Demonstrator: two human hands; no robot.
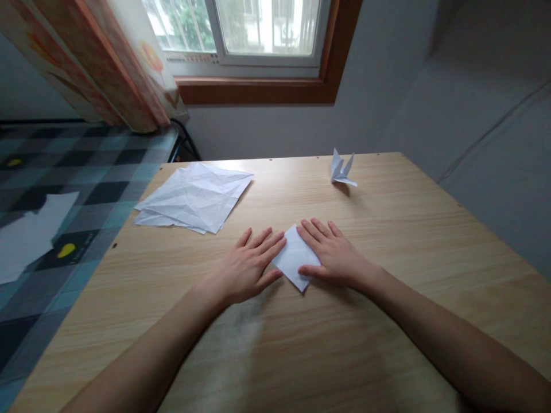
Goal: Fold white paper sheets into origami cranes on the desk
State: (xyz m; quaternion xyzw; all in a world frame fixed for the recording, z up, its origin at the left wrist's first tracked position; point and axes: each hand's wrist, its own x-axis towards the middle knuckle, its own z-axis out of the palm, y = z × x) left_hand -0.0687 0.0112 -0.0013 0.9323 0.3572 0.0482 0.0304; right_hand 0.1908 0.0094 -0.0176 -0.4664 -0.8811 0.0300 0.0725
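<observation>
A small folded piece of white paper (295, 257) lies on the wooden table (387, 241) right in front of me. My left hand (249, 267) lies flat on the table with fingers stretched out, its fingertips touching the paper's left edge. My right hand (332, 255) also lies flat and open, pressing on the paper's right side, thumb at its lower edge. A finished white paper crane (341, 170) stands farther back on the table, right of centre.
A stack of creased white paper sheets (193, 198) lies at the table's back left. A bed with a checked cover (64, 183) and a loose white sheet (30, 235) stands to the left. Wall, window and curtain are behind.
</observation>
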